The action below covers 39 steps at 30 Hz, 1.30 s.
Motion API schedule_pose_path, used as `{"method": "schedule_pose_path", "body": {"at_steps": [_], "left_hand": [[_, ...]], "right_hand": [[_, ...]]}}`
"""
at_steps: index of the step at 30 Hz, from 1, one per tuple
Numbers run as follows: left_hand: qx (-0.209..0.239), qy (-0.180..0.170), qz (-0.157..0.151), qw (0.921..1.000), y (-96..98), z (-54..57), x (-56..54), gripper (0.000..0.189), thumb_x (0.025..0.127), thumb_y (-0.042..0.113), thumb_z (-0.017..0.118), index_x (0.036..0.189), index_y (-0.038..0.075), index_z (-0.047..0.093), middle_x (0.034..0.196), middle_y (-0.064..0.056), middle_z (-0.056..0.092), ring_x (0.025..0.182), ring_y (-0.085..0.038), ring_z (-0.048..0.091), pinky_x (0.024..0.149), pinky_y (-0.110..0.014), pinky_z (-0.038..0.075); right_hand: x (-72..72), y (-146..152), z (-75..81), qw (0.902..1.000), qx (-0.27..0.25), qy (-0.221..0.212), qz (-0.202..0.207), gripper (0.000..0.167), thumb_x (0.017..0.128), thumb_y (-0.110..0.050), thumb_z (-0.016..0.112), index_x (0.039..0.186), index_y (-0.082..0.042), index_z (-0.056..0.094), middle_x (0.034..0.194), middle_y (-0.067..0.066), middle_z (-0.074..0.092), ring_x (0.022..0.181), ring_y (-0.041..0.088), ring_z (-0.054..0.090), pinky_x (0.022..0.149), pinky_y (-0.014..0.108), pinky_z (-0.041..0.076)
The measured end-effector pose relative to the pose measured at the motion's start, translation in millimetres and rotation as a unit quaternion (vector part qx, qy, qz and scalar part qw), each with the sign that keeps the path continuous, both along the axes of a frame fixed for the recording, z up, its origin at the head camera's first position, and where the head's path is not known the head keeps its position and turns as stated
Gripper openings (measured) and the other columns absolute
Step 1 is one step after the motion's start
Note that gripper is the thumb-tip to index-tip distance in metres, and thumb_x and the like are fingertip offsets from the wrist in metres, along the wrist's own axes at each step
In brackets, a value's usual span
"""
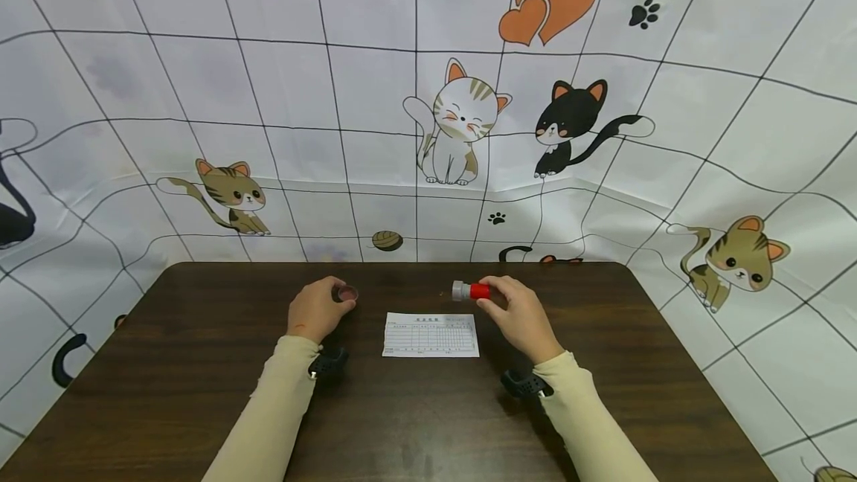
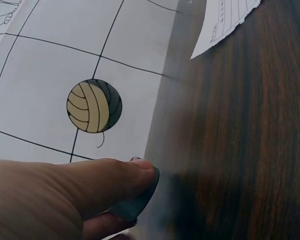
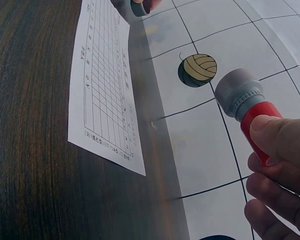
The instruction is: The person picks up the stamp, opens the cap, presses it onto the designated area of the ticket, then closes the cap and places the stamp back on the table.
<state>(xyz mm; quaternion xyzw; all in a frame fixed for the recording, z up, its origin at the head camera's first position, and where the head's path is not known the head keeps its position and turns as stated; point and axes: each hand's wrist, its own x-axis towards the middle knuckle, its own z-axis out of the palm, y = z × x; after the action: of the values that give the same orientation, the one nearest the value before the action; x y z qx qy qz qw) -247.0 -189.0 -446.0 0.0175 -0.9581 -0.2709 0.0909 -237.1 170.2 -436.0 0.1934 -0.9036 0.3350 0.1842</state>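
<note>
My right hand [image 1: 522, 316] pinches a stamp [image 1: 479, 291] by its red handle, thumb on one side and fingers on the other. The stamp lies sideways in the grip, and its round grey head points left. In the right wrist view the grey stamp head [image 3: 238, 92] shows a ribbed collar. On the left, my left hand [image 1: 313, 311] holds a small round cap [image 1: 347, 294] between thumb and fingers. The left wrist view shows the cap [image 2: 140, 202] partly hidden behind the thumb. Between the hands, a printed paper form [image 1: 431, 335] lies on the table.
The dark wooden table [image 1: 415, 422] ends at a far edge against a white cloth backdrop [image 1: 375, 88] printed with cats and grid lines. Dark bands [image 1: 328, 361] circle both wrists over light sleeves. A few tiny specks dot the table near the stamp head.
</note>
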Motion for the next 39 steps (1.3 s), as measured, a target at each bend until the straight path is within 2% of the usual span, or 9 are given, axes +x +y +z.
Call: {"method": "schedule_pose_path", "body": {"at_steps": [6,15,22,30,39], "left_hand": [[-0.013,0.011,-0.003,0.9998,-3.4,-2.4,-1.3,0.040,0.090,0.024,0.082,0.120,0.000,0.073,0.118,-0.025,0.066,0.112,-0.046,0.056,0.093,-0.061,0.050],[-0.012,-0.005,-0.007,0.9999,-3.3,-3.8,-2.6,0.040,0.092,0.023,0.080,0.124,0.000,0.071,0.117,-0.025,0.067,0.108,-0.043,0.061,0.094,-0.059,0.052],[-0.011,-0.012,-0.014,0.9998,-6.0,-5.8,-3.6,0.041,0.094,0.021,0.078,0.127,-0.002,0.069,0.117,-0.025,0.066,0.107,-0.041,0.063,0.093,-0.057,0.053],[-0.007,-0.031,-0.018,0.9993,-6.7,-5.4,-1.2,0.045,0.096,0.023,0.075,0.131,-0.004,0.066,0.124,-0.027,0.065,0.113,-0.044,0.063,0.093,-0.058,0.052],[-0.005,-0.037,-0.018,0.9991,-9.7,-7.8,-3.0,0.056,0.094,0.024,0.077,0.138,-0.007,0.059,0.126,-0.027,0.066,0.116,-0.045,0.062,0.098,-0.059,0.051]], "right_hand": [[-0.6,-0.4,-0.3,1.0000,0.002,-0.002,0.002,0.033,0.087,-0.012,0.084,0.118,-0.010,0.073,0.108,0.006,0.073,0.090,0.021,0.062,0.078,0.040,0.054],[2.1,1.3,1.0,0.9997,-0.004,-0.023,-0.005,0.032,0.088,-0.012,0.083,0.119,-0.010,0.073,0.111,0.007,0.073,0.094,0.024,0.063,0.083,0.043,0.057],[0.2,1.2,1.1,0.9999,-0.003,-0.011,0.000,0.032,0.087,-0.011,0.084,0.118,-0.009,0.073,0.109,0.006,0.073,0.093,0.022,0.064,0.081,0.042,0.056],[-2.4,2.6,-0.4,0.9999,0.003,0.008,0.008,0.032,0.087,-0.012,0.084,0.117,-0.009,0.073,0.104,0.005,0.072,0.087,0.019,0.062,0.076,0.039,0.053],[-1.2,4.6,0.8,1.0000,-0.001,-0.003,0.004,0.032,0.088,-0.012,0.084,0.117,-0.010,0.073,0.104,0.005,0.072,0.087,0.020,0.061,0.077,0.039,0.053]]}}
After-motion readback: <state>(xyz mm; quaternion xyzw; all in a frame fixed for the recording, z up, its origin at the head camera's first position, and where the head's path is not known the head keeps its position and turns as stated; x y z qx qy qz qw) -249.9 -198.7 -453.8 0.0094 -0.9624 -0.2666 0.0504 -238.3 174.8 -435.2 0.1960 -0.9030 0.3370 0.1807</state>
